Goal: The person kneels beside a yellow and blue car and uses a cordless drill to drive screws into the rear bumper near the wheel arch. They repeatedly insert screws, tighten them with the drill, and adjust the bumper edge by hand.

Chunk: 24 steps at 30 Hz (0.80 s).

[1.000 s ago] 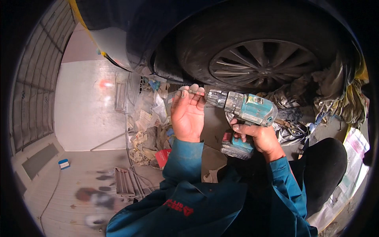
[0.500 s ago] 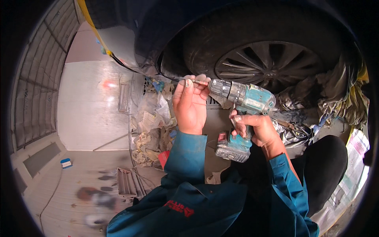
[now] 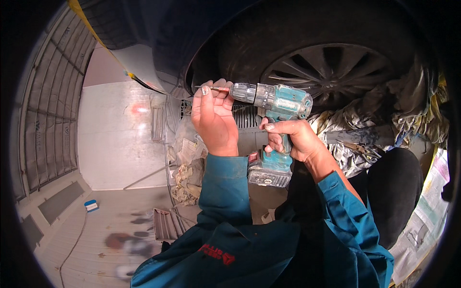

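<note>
A worn teal cordless drill (image 3: 286, 102) lies level across the view, its chuck pointing left and its battery hanging below. My right hand (image 3: 300, 137) is wrapped round its grip, near the trigger. At the chuck's tip sits a thin driver bit (image 3: 221, 89) with a reddish sleeve. My left hand (image 3: 214, 115), palm turned up, pinches this bit between thumb and fingers just in front of the chuck. Whether a screw is on the bit's far end I cannot make out. Beyond the drill stands a dark car wheel (image 3: 331, 72).
The car's dark bumper (image 3: 158, 53) overhangs at the far left. Crumpled paper and plastic (image 3: 188, 177) litter the floor left of my arm. Dirty masking sheets (image 3: 413, 110) bunch beside the tyre. A slatted grey panel (image 3: 167, 224) and a floor grate (image 3: 246, 116) lie nearby.
Both hands and the drill have shifted left and slightly away from me in the view. The view itself has turned a little. The grip on drill and bit stays the same.
</note>
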Tool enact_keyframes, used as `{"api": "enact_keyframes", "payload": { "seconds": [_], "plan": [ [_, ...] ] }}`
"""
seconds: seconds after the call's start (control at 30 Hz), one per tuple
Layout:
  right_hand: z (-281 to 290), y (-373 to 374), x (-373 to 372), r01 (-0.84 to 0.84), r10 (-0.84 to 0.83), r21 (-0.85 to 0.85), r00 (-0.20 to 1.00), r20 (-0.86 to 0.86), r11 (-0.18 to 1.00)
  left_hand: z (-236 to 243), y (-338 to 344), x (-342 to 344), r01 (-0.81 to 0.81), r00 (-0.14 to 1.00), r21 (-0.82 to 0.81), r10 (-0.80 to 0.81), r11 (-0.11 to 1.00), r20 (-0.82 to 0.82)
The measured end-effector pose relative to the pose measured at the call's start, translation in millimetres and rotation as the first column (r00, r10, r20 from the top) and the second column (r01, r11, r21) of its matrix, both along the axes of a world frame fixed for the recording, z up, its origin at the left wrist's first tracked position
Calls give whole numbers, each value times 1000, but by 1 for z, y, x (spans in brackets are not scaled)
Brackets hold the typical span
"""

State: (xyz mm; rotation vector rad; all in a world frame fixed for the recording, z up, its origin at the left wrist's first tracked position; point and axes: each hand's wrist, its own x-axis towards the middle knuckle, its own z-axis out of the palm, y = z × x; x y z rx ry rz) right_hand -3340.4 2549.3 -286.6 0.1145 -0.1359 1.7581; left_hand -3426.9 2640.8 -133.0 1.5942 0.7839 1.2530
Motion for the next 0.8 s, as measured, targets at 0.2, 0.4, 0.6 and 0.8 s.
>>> {"api": "enact_keyframes", "payload": {
  "seconds": [0.2,0.4,0.6,0.8],
  "plan": [
    [-1,5,0,-7,7,6,1000,4,1000,1,2,-3,-7,1000,6,7,1000,1],
    [-1,10,-2,-4,3,44,1000,17,999,3,4,-8,15,1000,18,-15,1000,-3],
    [-1,14,-4,-15,15,67,1000,8,998,5,6,-8,19,1000,30,-19,999,2],
    [0,12,-5,-9,9,55,1000,-11,998,5,5,-5,-2,1000,40,2,999,-18]
  ]
}}
